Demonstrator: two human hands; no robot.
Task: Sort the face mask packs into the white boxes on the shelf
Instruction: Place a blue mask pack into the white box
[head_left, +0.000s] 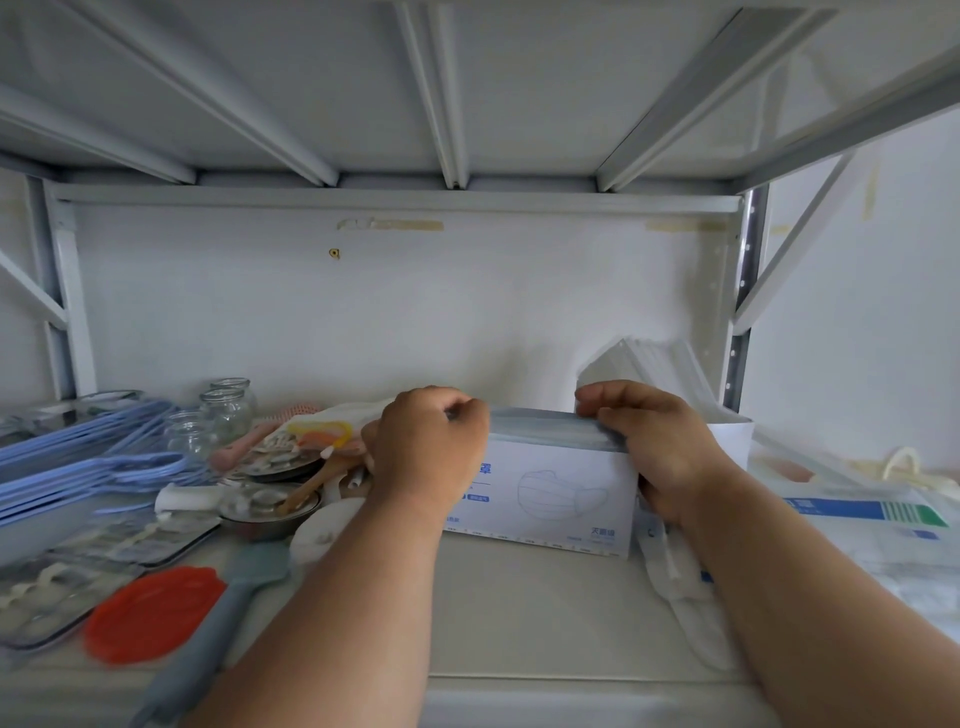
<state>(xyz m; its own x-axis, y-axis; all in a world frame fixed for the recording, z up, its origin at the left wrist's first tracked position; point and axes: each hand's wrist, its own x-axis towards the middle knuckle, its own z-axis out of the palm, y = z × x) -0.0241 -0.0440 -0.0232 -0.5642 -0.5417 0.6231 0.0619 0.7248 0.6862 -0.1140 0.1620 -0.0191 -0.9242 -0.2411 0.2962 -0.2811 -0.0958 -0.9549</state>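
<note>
fingers (457, 408) of both hands pinch the mask stack (545, 428) at each end, inside white box (550, 499) on shelf (519, 613).

Clutter (270, 467) left, packs (857, 512) right; shelf front (519, 613) bare between.

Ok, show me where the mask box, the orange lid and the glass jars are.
mask box (556, 493): head view, on its printed front face.
orange lid (153, 613): head view, on the middle of its top.
glass jars (227, 413): head view, on the body of the middle jar.
</note>
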